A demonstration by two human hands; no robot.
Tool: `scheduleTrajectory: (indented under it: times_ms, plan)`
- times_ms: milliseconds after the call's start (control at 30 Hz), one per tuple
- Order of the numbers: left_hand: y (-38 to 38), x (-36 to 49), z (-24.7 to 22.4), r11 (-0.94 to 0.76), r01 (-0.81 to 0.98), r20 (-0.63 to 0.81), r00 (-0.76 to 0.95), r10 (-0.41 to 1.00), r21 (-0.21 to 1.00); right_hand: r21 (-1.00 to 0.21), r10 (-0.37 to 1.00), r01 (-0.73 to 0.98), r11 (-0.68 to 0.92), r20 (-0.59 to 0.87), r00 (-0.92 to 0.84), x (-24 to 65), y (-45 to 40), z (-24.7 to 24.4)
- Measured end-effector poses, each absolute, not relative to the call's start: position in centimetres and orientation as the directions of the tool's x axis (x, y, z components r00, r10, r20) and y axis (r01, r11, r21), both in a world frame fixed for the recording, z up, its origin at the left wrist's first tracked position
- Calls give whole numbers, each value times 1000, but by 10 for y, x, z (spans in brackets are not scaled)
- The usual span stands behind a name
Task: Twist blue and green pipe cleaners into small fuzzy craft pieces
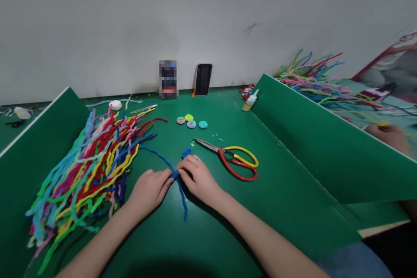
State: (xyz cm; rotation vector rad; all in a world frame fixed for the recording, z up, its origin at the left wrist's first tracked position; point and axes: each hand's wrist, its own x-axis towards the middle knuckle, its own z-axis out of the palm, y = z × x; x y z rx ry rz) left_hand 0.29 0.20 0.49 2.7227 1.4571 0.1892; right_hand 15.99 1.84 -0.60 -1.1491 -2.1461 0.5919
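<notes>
Between my two hands is a blue pipe cleaner (pixel 181 195), bent or twisted together where the fingertips meet. My left hand (pixel 150 186) pinches it from the left, and my right hand (pixel 199 178) pinches it from the right. One end runs up and left toward the pile of pipe cleaners; the other hangs down toward me. A short blue piece (pixel 186 153) lies just beyond my right fingers. Scissors (pixel 233 158) with one red and one yellow handle rest to the right, blades partly apart. Fingers hide the exact shape of the twist.
A big heap of coloured pipe cleaners (pixel 94 165) lies left. Several small round fuzzy pieces (pixel 191 124), tweezers (pixel 143 108), a glue bottle (pixel 250 100) and a phone (pixel 203 79) stand or lie behind. Green dividers (pixel 312 139) flank the table; a co-worker's hand (pixel 387 137) shows beyond the right one.
</notes>
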Motion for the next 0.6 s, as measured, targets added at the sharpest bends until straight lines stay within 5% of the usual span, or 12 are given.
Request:
scheduleTrajectory:
  times_ms: [600]
  plan:
    - [3,2,-3,-624,779,244,595,766,60,-680,869,556,478,271,-415,160,19,-7]
